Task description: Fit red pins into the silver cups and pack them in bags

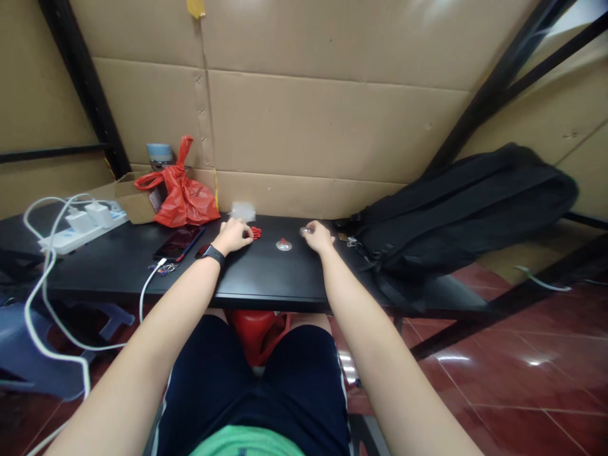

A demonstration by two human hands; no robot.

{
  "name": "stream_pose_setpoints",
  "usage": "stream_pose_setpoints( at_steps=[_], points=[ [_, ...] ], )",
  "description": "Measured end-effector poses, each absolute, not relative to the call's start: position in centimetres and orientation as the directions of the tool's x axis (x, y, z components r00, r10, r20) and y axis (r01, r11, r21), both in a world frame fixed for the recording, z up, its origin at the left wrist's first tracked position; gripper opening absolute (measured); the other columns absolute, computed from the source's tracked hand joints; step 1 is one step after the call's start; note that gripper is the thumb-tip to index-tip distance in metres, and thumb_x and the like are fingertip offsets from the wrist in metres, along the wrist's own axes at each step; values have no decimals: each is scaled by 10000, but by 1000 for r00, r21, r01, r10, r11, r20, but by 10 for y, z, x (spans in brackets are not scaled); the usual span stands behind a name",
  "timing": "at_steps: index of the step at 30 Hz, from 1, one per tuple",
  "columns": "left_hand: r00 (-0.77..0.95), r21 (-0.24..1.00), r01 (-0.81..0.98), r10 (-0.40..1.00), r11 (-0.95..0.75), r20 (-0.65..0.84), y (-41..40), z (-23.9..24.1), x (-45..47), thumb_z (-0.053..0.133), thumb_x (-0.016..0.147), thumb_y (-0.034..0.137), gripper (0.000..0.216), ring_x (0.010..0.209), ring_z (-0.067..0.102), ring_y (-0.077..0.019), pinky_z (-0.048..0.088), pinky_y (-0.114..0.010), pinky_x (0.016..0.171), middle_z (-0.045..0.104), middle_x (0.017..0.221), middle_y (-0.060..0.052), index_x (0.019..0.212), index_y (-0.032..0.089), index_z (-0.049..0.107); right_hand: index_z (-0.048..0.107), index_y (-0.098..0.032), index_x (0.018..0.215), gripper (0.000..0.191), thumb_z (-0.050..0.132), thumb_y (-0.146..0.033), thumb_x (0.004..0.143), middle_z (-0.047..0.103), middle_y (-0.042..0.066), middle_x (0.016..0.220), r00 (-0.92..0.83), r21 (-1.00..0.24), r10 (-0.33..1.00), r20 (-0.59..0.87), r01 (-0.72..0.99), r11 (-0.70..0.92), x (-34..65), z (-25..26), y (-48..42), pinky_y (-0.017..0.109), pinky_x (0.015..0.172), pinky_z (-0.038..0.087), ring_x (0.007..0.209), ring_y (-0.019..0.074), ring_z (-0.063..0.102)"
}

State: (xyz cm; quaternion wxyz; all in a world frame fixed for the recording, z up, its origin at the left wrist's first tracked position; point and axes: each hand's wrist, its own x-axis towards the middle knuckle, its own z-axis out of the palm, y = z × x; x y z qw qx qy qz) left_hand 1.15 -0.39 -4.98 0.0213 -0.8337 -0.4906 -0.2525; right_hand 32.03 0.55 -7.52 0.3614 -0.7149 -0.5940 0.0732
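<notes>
Bent at the fingers, my left hand (232,235) reaches a little heap of small red pieces (257,233) on the black table. Its fingertips touch the edge of the heap; whether a piece is pinched between them is too small to see. My right hand (320,237) grips a clear suction cup (304,232) between thumb and fingers, just over the tabletop. Between both hands lies another clear suction cup (284,246) with a red piece at its centre. A clear plastic bag (242,211) lies behind my left hand.
A phone (179,243) and keys (167,269) lie left of my left wrist, near a white cable (144,291). Farther left are a red plastic bag (190,199), a cardboard box (137,199) and a power strip (71,239). A black backpack (456,209) covers the table's right end.
</notes>
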Motion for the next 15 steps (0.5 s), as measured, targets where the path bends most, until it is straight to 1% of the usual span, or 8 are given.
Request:
stream_pose_setpoints(
  at_steps=[3,7,9,12,15],
  points=[
    [386,210,843,828,-496,407,-4,-50,12,676,784,409,152,1056,543,-305,409,-420,911,674,1014,-66,809,281,754,641,-269,998,206,637,-323,800,689,60,1155,299,-605,892,338,795,-37,321,-76,7,543,974,371,1117,292,587],
    [382,222,850,850,-477,364,-5,-50,12,687,774,466,206,1070,527,-321,415,-443,915,675,1049,-74,806,274,756,644,-254,1003,243,662,-319,770,684,78,1154,308,-598,878,366,801,-31,322,-75,6,474,921,430,1106,287,589],
    [392,225,842,843,-490,368,-6,-49,13,688,778,444,189,1071,520,-315,414,-444,926,675,1065,-73,789,266,750,646,-250,970,241,679,-342,750,694,74,1117,311,-589,874,373,807,-36,322,-74,5,461,906,441,1082,287,600],
    [416,215,824,817,-524,400,-8,-47,14,643,828,395,173,1067,529,-298,413,-435,939,683,1073,-76,789,248,726,639,-245,923,241,696,-370,726,712,63,1047,323,-595,858,399,804,-26,322,-73,2,446,902,448,1031,277,625],
    [406,241,798,789,-552,462,-8,-44,16,569,888,349,172,1019,588,-270,423,-418,935,710,1010,-70,861,240,699,618,-226,889,243,687,-397,731,720,76,1003,333,-656,828,451,752,55,321,-70,1,396,882,474,959,247,651]
  ],
)
